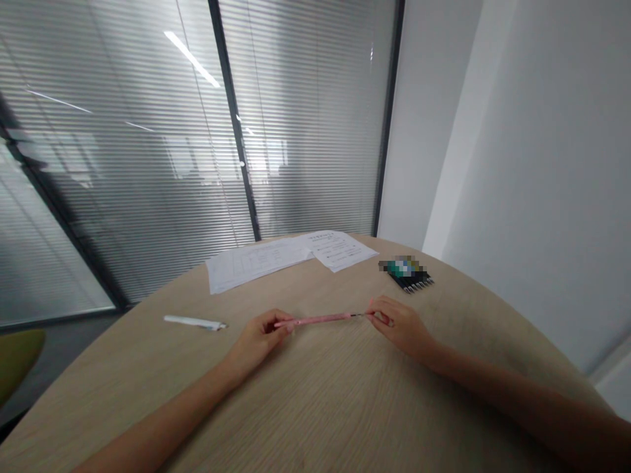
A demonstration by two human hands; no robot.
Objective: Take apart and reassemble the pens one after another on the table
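A thin pink pen (320, 320) is held level just above the light wooden table (315, 401), stretched between both hands. My left hand (259, 340) is closed in a pinch on the pen's left end. My right hand (401, 325) is closed in a pinch on its dark tip at the right end. Both forearms reach in from the near edge.
A white pen (194, 322) lies on the table to the left of my hands. Printed paper sheets (288, 257) lie at the far edge. A pack of dark pens (408, 274) sits at the far right. Glass walls with blinds stand behind.
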